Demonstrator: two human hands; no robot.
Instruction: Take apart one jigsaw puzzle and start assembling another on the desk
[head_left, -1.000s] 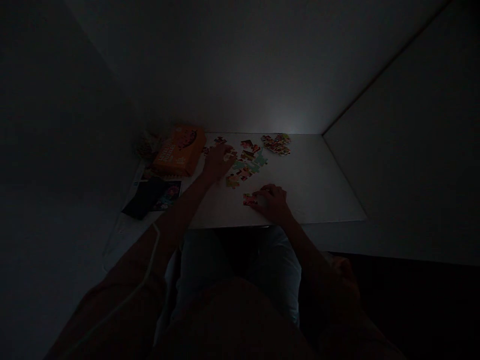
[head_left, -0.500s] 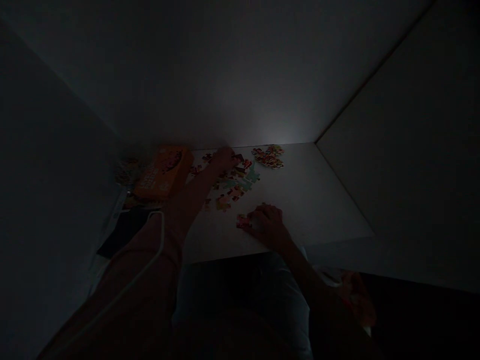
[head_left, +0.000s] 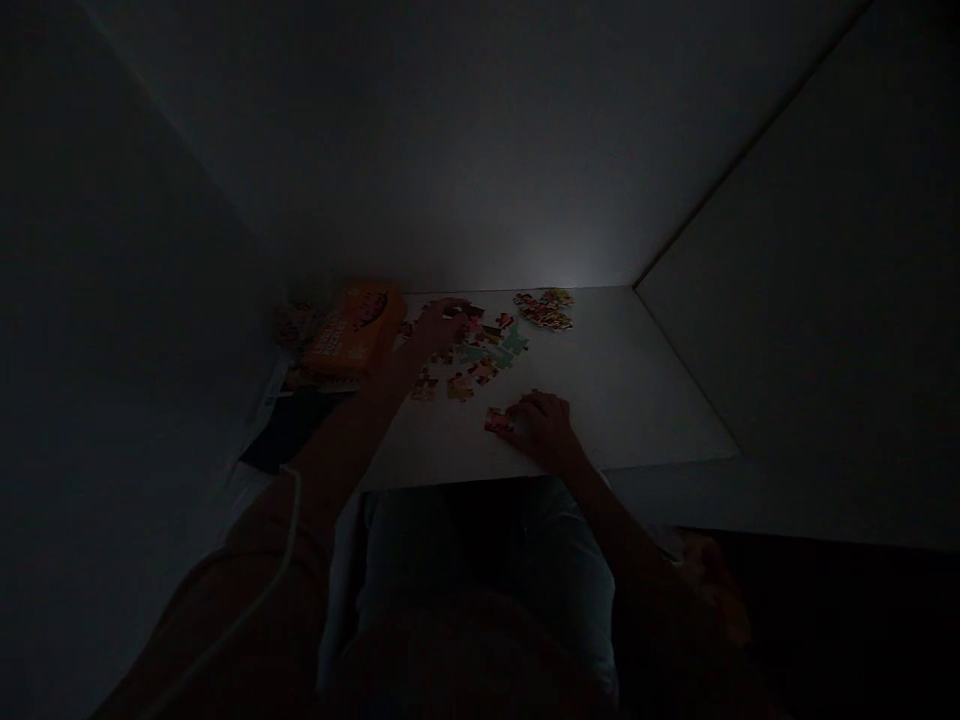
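Note:
The whole scene is dim. My left hand (head_left: 438, 328) is at the back of the white table, fingers pinched on a pinkish puzzle piece (head_left: 473, 325). Around and under it lie several loose puzzle pieces (head_left: 460, 387), some reddish, and pale green ones (head_left: 514, 341) to its right. Closer to the front edge, my right hand (head_left: 547, 427) rests low over the table with curled fingers. A pink and red puzzle piece (head_left: 497, 420) sticks out to the left of its thumb and fingers, which grip it; the palm side is hidden.
An orange box (head_left: 352, 330) stands at the back left, with a crumpled clear bag (head_left: 292, 325) beside it and a dark flat item (head_left: 289, 430) in front. Another cluster of puzzle pieces (head_left: 546, 310) lies near the wall. Walls close in the table behind and to the right.
My left hand has drawn slightly left and back from the pile, and a pinkish piece now shows at its fingertips. My right hand stays with its piece. The view has shifted a little.

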